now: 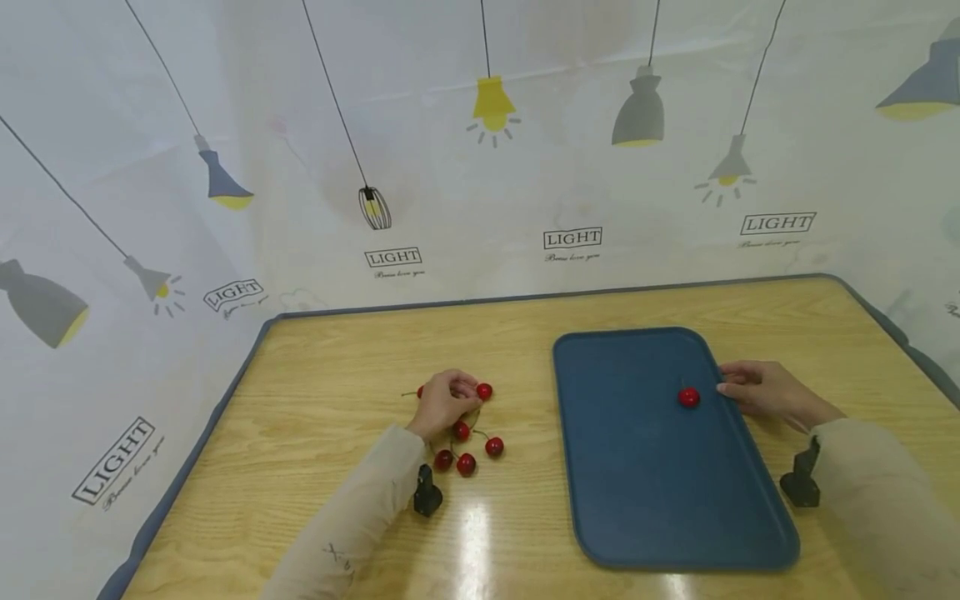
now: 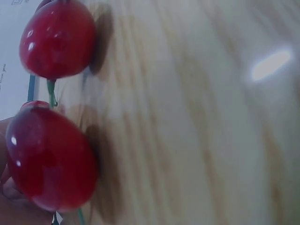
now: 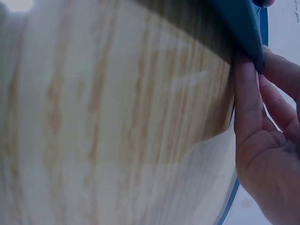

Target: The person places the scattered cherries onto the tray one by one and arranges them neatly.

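My left hand [image 1: 444, 404] is among several red cherries on the wooden table, its fingers bent and its thumb near one cherry [image 1: 484, 391]. Whether it pinches that cherry or its stem cannot be made out. Other cherries, such as this stemmed one [image 1: 494, 447], lie just below the hand. Two cherries loom large in the left wrist view, the lower one [image 2: 51, 159] covering most of the hand. My right hand [image 1: 768, 392] grips the right rim of a blue tray [image 1: 637, 483], thumb on one side and fingers on the other. On the tray sits a single cherry [image 1: 688, 397].
The wooden table [image 1: 337, 350] has a dark blue edge. Behind it hangs a white sheet [image 1: 465, 200] printed with lamps and words. A black wrist mount [image 1: 427, 492] is on the left sleeve and another [image 1: 802, 479] on the right.
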Action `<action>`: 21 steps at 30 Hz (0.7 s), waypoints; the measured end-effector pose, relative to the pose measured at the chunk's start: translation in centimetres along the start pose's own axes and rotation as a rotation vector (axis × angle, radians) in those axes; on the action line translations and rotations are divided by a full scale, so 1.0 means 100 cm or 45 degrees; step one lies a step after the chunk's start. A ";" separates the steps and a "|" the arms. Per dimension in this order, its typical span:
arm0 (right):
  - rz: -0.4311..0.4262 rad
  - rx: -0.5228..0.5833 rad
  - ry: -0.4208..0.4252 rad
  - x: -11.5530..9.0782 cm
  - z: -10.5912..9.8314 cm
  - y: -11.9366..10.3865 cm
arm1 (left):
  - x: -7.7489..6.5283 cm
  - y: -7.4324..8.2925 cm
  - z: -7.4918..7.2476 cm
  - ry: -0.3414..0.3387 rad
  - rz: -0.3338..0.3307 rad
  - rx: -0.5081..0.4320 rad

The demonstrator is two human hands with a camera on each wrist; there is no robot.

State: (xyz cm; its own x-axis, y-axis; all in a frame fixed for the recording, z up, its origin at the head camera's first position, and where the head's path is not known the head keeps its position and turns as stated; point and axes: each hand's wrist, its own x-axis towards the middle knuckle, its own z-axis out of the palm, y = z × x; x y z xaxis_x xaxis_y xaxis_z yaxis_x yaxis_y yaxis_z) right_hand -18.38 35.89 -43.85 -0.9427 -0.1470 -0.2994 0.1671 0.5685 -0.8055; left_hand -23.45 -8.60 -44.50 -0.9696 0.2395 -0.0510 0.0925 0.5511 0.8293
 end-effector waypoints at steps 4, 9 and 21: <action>0.009 0.006 0.002 0.000 0.000 -0.001 | -0.001 -0.001 0.000 0.000 0.005 -0.021; -0.001 0.016 0.001 0.000 0.000 -0.001 | -0.002 -0.002 -0.001 -0.010 0.023 -0.038; 0.017 0.004 0.012 0.002 0.000 0.002 | -0.007 0.006 -0.001 0.037 0.040 -0.057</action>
State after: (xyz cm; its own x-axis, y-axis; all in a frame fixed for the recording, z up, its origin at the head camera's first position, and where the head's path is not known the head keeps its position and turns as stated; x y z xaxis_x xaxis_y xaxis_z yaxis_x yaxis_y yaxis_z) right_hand -18.53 36.03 -44.09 -0.9432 -0.1318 -0.3048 0.1804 0.5675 -0.8034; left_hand -22.76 -8.57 -43.93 -0.9725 0.2326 -0.0088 0.1134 0.5068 0.8545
